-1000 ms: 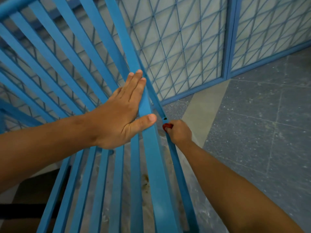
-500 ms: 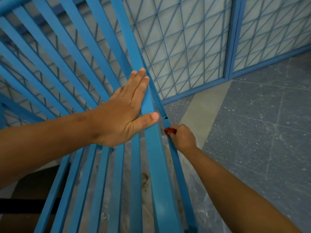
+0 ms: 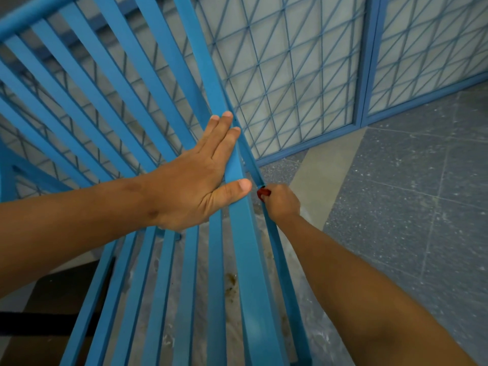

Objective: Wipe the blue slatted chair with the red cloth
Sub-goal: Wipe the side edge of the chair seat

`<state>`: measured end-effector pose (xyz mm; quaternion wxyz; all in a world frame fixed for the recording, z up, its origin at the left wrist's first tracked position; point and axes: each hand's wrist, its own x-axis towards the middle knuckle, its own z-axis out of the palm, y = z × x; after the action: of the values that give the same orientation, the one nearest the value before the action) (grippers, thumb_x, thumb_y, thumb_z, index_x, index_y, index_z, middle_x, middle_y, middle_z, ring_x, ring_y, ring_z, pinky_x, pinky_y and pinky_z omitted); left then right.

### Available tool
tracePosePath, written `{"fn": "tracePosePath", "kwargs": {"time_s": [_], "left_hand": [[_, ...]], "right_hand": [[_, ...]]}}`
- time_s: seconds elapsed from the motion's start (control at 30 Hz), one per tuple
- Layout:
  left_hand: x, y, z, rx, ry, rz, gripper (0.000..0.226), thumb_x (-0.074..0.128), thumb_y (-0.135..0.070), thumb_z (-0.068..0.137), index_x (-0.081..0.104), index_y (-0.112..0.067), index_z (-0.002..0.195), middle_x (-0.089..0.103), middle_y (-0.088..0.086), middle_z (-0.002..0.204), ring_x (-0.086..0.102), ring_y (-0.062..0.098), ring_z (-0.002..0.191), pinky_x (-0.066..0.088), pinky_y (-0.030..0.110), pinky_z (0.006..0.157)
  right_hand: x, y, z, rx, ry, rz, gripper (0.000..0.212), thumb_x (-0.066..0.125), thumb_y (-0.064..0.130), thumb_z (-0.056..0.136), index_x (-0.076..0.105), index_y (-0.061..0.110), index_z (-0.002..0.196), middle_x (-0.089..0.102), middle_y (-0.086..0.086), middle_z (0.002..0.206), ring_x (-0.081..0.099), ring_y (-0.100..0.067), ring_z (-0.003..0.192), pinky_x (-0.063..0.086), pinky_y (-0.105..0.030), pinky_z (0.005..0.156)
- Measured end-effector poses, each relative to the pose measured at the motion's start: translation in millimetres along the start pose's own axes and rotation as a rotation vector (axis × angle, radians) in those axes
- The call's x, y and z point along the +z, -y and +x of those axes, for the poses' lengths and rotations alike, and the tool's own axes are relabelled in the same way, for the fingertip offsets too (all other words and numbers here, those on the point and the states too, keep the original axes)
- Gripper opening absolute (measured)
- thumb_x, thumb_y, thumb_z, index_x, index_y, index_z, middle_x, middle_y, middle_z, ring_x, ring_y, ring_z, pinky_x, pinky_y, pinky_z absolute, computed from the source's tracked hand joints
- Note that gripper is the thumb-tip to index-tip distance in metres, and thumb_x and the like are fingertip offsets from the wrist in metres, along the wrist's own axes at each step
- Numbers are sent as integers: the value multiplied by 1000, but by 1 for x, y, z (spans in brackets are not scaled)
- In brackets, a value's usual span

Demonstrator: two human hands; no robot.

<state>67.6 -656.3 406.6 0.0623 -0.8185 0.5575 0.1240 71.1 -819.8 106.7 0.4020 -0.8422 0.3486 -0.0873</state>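
Change since earlier frames: compared with a second ago, my right hand (image 3: 281,202) with the red cloth (image 3: 263,192) sits a little lower along the outer rail; my left hand (image 3: 196,180) has kept its flat placement on the slats.

Head view, blue slatted chair (image 3: 239,233): fills the frame from 9 o'clock through the centre down to 6 o'clock; painted slats fan upward toward 11 and 12 o'clock.

Head view, left hand: open, palm flat against the slats just left of centre; fingers point toward 1 o'clock; thumb lies across the widest slat.

Head view, right hand: closed in a fist around the red cloth, just right of centre at about 4 o'clock from the left thumb; the fist presses against the thin outer rail of the chair.

Head view, red cloth: only a small bunched tip shows at the top of the fist, touching the rail; I cannot tell how much more is folded inside.

Head view, mesh panel (image 3: 290,75): blue-framed lattice behind the chair, from 12 to 2 o'clock.

Head view, floor (image 3: 409,194): grey speckled tiles, 3 to 5 o'clock.

Head view, floor under seat: pale plastic sheet (image 3: 232,260) with brown stains visible between slats near 6 o'clock.
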Motion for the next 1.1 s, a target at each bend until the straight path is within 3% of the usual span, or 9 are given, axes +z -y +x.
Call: {"fn": "tracePosePath", "kwargs": {"time_s": [0.43, 0.7, 0.87, 1.1], "left_hand": [[10, 2, 2, 18, -88, -101, 95, 17, -75, 94, -16, -14, 160, -35, -8, 163, -35, 3, 147, -10, 32, 120], [14, 4, 3, 18, -91, -108, 96, 17, -75, 93, -17, -15, 160, -36, -10, 163, -34, 2, 147, -8, 34, 121], [11, 3, 2, 5, -71, -98, 96, 16, -76, 92, -18, -17, 159, -37, -12, 161, -36, 0, 145, -9, 31, 119], [10, 2, 2, 9, -75, -103, 96, 16, -76, 92, -17, -16, 160, -37, -11, 161, -36, 0, 145, -11, 29, 118]], "right_hand": [[-5, -12, -35, -70, -20, 4, 32, 60, 39, 102, 75, 11, 109, 66, -16, 106, 67, -35, 94, 41, -33, 66], [-1, 2, 1, 8, -15, 61, 30, 58, 34, 101, 76, 11, 103, 70, -15, 96, 64, -30, 78, 42, -31, 64], [0, 4, 5, 11, -7, 64, 22, 60, 29, 101, 74, 11, 102, 70, -15, 96, 67, -31, 83, 41, -31, 64], [8, -17, -22, -36, -33, 53, 25, 65, 35, 99, 75, 16, 112, 69, -14, 107, 68, -34, 92, 42, -31, 67]]}}
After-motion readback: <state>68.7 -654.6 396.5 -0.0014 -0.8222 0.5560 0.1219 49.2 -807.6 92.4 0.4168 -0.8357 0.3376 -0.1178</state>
